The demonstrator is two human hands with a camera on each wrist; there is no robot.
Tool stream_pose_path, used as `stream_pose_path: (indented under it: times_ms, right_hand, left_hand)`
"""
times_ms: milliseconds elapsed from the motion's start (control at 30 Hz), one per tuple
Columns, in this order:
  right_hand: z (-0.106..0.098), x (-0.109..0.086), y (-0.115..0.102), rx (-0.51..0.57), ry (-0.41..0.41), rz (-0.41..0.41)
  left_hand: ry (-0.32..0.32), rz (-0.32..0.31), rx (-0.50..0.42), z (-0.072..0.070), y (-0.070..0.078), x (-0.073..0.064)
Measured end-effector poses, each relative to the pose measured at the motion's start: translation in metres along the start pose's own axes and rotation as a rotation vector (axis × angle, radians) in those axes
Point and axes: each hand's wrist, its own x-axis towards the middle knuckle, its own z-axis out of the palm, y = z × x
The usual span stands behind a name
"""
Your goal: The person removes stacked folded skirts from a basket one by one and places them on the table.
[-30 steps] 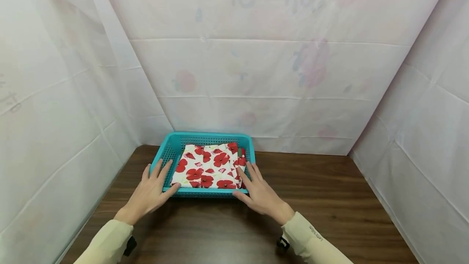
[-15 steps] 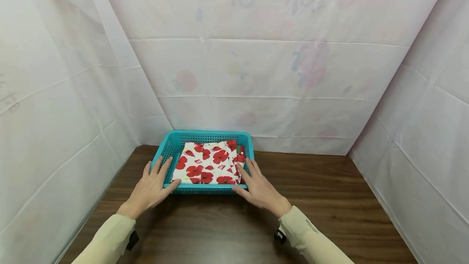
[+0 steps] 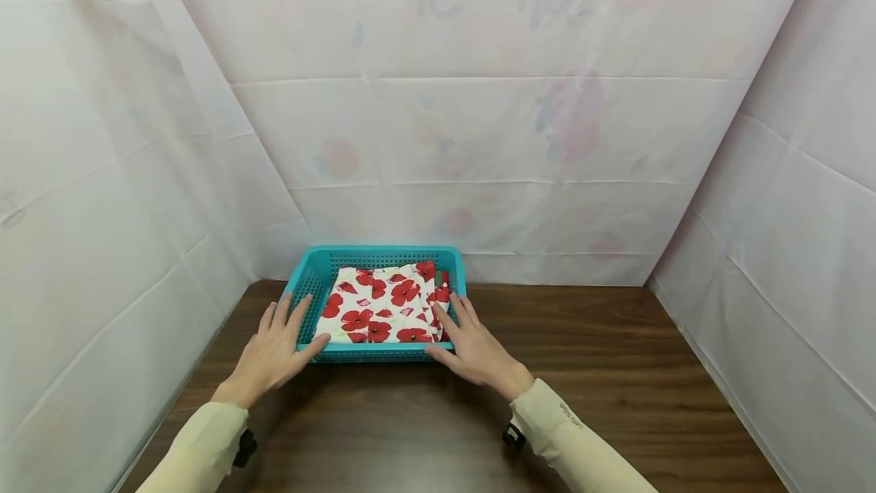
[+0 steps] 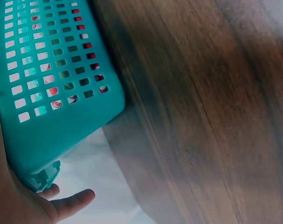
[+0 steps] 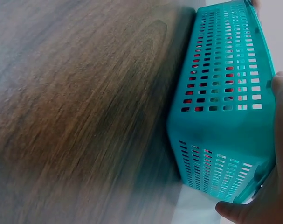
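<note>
A left sleeve (image 3: 198, 447), pale and smooth, runs out of the bottom edge, a black device (image 3: 244, 448) partly tucked beneath its cuff. The person's left hand (image 3: 274, 348) rests with fingers loosely spread and nearly straight along the left side of a turquoise basket (image 3: 383, 249), thumb at the front rim; the left wrist view cuts most of this hand off.

Between the two hands, the rectangular plastic basket, its walls pierced with rows of small openings, sits on the tabletop (image 3: 582, 341). Inside lies a folded cloth (image 3: 390, 306), white with red poppies, its underside hidden; a red-and-green piece (image 3: 445, 280) shows only as a sliver beside it, just beyond the right fingertips.

The right hand (image 3: 475, 348), also spread and relaxed, rests against the right front corner; whether its fingertips touch the cloth is hard to tell. A second black device (image 3: 513, 437) hangs below the right sleeve (image 3: 582, 447), whose small lettering is illegible. Dark wood grain stretches right of that hand, and creased white sheeting (image 3: 513, 135) with faint, blurred prints rises beyond both.
</note>
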Motion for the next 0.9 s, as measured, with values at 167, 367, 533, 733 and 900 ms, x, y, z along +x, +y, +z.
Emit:
stream_pose_path:
  times_ms: [167,367,533,733,900]
  right_hand:
    - [-0.001,-0.0013,-0.002,0.008,0.001,0.013]
    - [-0.0037,-0.0016,-0.0046,0.003,-0.008,0.022]
    - [-0.003,-0.0005,-0.0044,-0.004,-0.021,0.036]
    - [-0.0011,0.0006,-0.003,0.002,-0.012,0.033]
    - [-0.0001,0.0019,-0.0017,0.0,-0.014,0.034]
  left_hand:
    - [0.007,-0.007,-0.002,-0.001,0.0009,-0.0004]
    - [-0.005,-0.017,-0.005,-0.0028,0.0028,-0.0022]
    - [-0.015,-0.019,-0.007,-0.0007,0.0014,-0.0016]
    - [0.0,-0.032,-0.008,0.0018,-0.0006,-0.0001]
    - [-0.013,-0.042,-0.019,0.0011,-0.0012,0.0005]
